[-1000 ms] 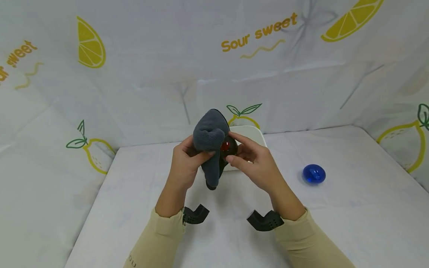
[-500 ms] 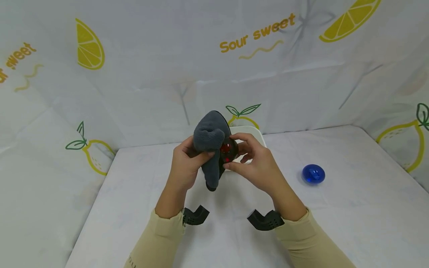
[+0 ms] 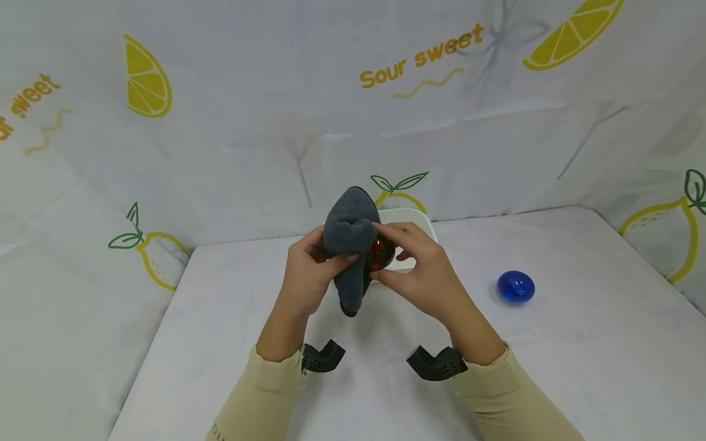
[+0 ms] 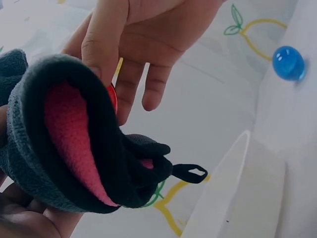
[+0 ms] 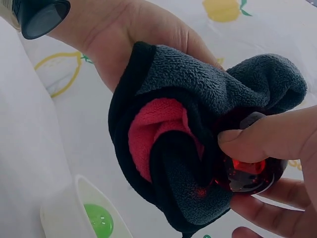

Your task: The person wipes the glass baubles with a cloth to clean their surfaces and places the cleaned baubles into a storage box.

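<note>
My left hand (image 3: 309,275) grips a bunched grey towelling cloth (image 3: 347,229), its thumb across the front. In the left wrist view the cloth (image 4: 74,139) shows a pink inner face, black edging and a small black hanging loop. My right hand (image 3: 421,269) pinches a clear red ball (image 3: 380,256) between thumb and fingers, against the cloth's right side. The right wrist view shows the red ball (image 5: 250,176) partly covered by the thumb and touching the folded cloth (image 5: 173,144).
Behind the hands stands a white container (image 3: 413,216), partly hidden. A green ball (image 5: 100,221) sits inside it in the right wrist view. To the right on the white-covered table (image 3: 579,343) lies a clear blue ball (image 3: 516,286). A lemon-print sheet (image 3: 248,153) hangs behind.
My right thumb has moved lower on the red ball and the fingers have shifted their hold. Both hands have drifted slightly right and down with the cloth.
</note>
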`<action>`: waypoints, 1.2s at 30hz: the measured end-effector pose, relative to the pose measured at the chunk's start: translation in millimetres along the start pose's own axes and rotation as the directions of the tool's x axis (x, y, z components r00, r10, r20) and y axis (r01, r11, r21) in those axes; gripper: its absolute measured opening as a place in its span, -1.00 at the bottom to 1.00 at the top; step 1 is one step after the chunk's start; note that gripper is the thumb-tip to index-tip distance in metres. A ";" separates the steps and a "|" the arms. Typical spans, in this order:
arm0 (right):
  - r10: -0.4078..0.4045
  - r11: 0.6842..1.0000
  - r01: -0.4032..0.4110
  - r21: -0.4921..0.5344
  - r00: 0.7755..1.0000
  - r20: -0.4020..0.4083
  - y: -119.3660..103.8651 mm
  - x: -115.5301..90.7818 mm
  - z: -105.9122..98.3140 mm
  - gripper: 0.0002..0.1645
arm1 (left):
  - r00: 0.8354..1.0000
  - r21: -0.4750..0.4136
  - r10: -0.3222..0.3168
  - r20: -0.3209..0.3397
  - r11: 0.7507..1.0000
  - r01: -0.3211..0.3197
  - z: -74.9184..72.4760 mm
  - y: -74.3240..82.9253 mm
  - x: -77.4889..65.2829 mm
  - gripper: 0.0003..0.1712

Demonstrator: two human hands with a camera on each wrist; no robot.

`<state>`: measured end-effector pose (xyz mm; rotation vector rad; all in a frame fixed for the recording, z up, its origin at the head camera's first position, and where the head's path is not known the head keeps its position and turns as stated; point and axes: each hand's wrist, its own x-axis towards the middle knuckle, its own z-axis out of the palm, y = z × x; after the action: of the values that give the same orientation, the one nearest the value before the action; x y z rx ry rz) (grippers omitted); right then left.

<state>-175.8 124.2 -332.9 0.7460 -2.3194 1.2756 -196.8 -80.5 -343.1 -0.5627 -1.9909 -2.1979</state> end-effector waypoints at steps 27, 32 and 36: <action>0.071 0.991 -0.056 0.120 0.990 -0.119 -1.9 -2.0 6.1 -0.18 | 0.997 -0.110 -0.055 0.063 0.992 0.062 -1.4 2.9 -0.5 -0.44; 0.012 0.989 -0.009 0.146 1.000 -0.021 -2.8 -0.8 0.3 -0.26 | 0.999 -0.135 -0.035 0.009 0.990 0.036 -2.5 1.6 0.9 -0.50; -0.023 0.972 0.018 0.233 1.000 0.018 -1.3 0.5 -5.1 -0.29 | 0.999 -0.216 -0.026 0.029 0.976 0.031 -5.7 -0.1 1.3 -0.53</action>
<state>-175.0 127.8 -329.2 0.8587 -2.1947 1.5563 -199.2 -85.9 -343.1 -0.5937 -1.7934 -2.4551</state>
